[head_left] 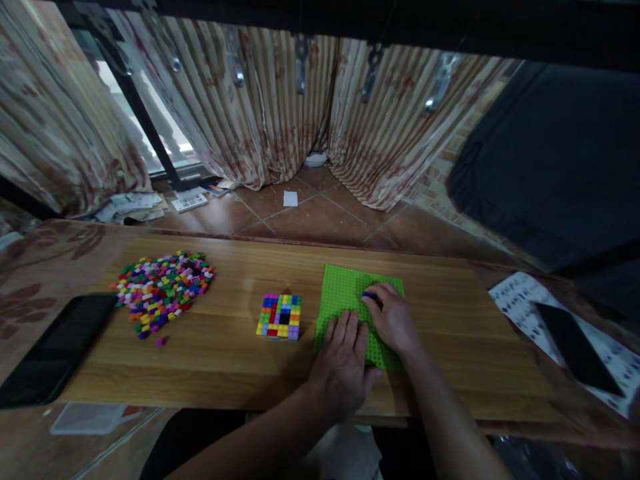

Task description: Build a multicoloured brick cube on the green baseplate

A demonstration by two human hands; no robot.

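A bright green studded baseplate (333,287) lies on the wooden board, right of centre. My left hand (343,360) rests flat across its lower left part, fingers stretched out and holding nothing. Over the baseplate's upper right area, my right hand (393,317) pinches a small dark blue toy brick (371,296) down at the studs; whether it is pressed on, I cannot tell. To the left stands a small square block built of multicoloured bricks (279,315), with a dark spot near its middle. Part of the baseplate is hidden under both hands.
A heap of loose coloured bricks (163,287) covers the left of the wooden board (225,370), with one pink brick (161,341) apart. A black tablet-like slab (60,350) lies at the left edge. At right, a dark phone-like object (577,347) lies on a printed sheet (523,290).
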